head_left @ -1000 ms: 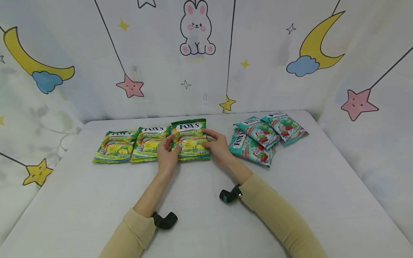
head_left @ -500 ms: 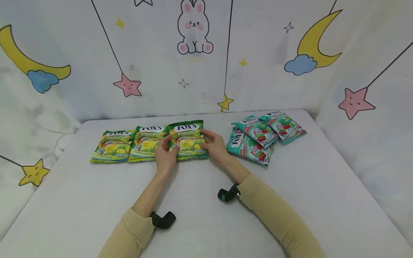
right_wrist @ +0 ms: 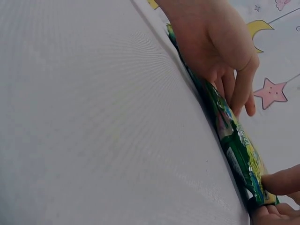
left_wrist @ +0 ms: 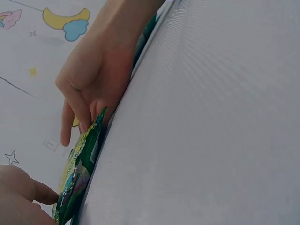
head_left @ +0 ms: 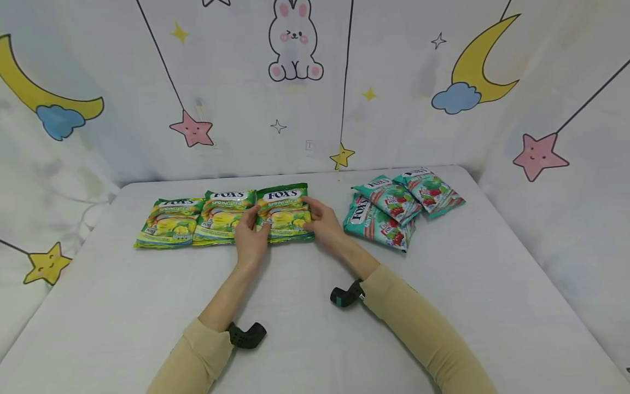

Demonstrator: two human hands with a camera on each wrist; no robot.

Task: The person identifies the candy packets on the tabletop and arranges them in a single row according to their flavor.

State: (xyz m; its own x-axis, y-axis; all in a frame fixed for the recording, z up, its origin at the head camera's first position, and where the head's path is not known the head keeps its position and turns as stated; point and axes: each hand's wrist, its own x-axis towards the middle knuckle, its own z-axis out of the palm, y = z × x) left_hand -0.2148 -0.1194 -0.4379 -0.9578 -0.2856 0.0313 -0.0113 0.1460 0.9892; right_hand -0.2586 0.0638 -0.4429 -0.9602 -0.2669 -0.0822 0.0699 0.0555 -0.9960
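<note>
Three green-and-yellow candy bags lie in a row on the white table in the head view. My left hand (head_left: 251, 241) holds the left side of the rightmost candy bag (head_left: 284, 209). On that bag's other side, my right hand (head_left: 328, 227) pinches the edge, thumb above and fingers below in the right wrist view. The middle bag (head_left: 221, 218) sits against the held one, partly behind my left fingers. Farther left lies the last green-and-yellow bag (head_left: 170, 223). In the left wrist view the held bag (left_wrist: 77, 176) appears edge-on, low at the table.
Right of my right hand lie three teal candy bags, overlapping: a lower one (head_left: 376, 227), one on top of it (head_left: 389, 200) and one at the back right (head_left: 430, 191). The white table (head_left: 305, 328) reaches back to a patterned curtain (head_left: 236, 82).
The view shifts slightly, so everything sits a little farther left. Both hands keep their hold on the rightmost green-and-yellow bag, its top edge now lying slightly lower against the middle bag.
</note>
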